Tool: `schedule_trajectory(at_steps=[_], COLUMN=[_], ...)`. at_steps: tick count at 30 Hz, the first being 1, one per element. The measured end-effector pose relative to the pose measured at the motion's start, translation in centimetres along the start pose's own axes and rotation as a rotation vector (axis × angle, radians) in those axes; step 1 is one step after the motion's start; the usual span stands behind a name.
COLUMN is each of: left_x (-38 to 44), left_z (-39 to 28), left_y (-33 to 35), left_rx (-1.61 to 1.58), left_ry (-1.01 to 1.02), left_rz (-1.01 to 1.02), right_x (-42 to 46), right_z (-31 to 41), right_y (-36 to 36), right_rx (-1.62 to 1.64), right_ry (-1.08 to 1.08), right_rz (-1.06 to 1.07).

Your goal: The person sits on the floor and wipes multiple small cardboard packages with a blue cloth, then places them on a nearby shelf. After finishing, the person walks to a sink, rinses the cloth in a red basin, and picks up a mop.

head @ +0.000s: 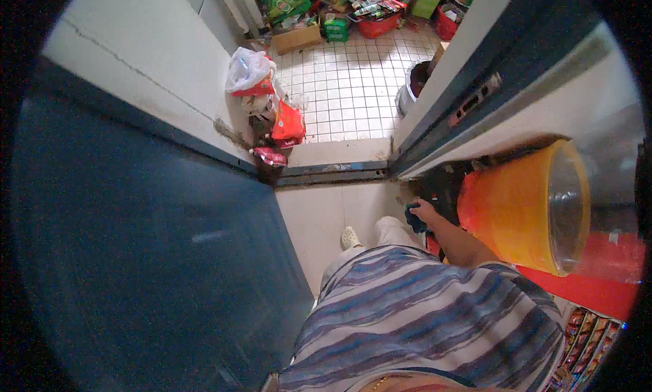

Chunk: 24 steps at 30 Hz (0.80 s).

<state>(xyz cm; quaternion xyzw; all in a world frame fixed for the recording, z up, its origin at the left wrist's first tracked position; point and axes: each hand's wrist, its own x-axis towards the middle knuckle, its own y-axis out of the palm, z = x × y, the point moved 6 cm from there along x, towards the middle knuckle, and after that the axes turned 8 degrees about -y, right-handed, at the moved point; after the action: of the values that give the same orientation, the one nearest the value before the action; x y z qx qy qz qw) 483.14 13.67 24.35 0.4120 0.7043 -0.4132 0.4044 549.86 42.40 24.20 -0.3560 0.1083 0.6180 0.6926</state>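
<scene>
My right hand (424, 212) hangs low beside my leg, its fingers closed around a dark object (414, 220); its exact kind cannot be made out. Just right of that arm stands an orange and yellow tub (514, 208) with a clear, glossy top. My left hand is out of view. Before me lies a doorway with a raised sill (336, 168), and a dark blue door (142, 249) fills the left side.
Beyond the sill is a white tiled floor (351, 86). Plastic bags (249, 71) and a red packet (288, 122) line its left edge. A bin (407, 96) stands at the right. Farther back are a cardboard box (297, 39), a red basket (379, 25) and piled packages.
</scene>
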Motion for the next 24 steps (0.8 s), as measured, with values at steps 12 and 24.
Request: schedule_trajectory(at_steps=[12,24], left_x=[-2.6,8.0], left_z=[-51.3,-60.6], left_y=[33.2,40.0], left_rx=[-0.087,0.504], left_ry=[0.400,0.131], left_rz=[0.315,0.256], right_x=[22.6,40.5], right_z=[18.2,38.6], right_y=[-4.1,-13.7], right_rx=[0.113,0.330], right_ry=[-0.003,-0.057], right_rz=[-0.067,-0.229])
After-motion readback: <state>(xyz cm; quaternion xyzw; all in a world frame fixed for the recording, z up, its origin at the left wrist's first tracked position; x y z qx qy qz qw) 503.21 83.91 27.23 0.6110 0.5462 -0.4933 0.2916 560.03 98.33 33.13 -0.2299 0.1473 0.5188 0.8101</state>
